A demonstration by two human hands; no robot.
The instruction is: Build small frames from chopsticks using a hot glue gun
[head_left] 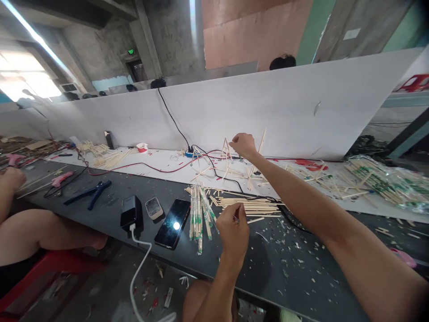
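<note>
Bends the fingers of the right hand (244,144) at the far middle, tips close to a peaked frame (225,141) of thin pale sticks; cannot tell whether clamped on it or just beside. Draws the fingers of the left hand (234,223) together nearer in, thumb against index; cannot tell whether pinching anything small. Has, just beyond that hand, a loose pile of bare sticks (250,206), straight, slim and roughly parallel. Shows spiky joined stickwork (317,175) farther right.

Holds green-marked sticks in narrow clear sleeves (198,212), left of the left hand, and many more in a crinkled, glossy plastic bag (385,183) at the far right. Includes a small red-and-white cup (142,147) at the far left, contents unclear.

Spreads pale scraps over the dark matte table (284,264), near right. Carries at left a glossy black phone (172,223), a boxy power bank (130,212) with a white cable (144,245), and blue-handled pliers (99,185). Ends at a smooth white partition (217,107), with rough concrete wall (174,36) beyond.
</note>
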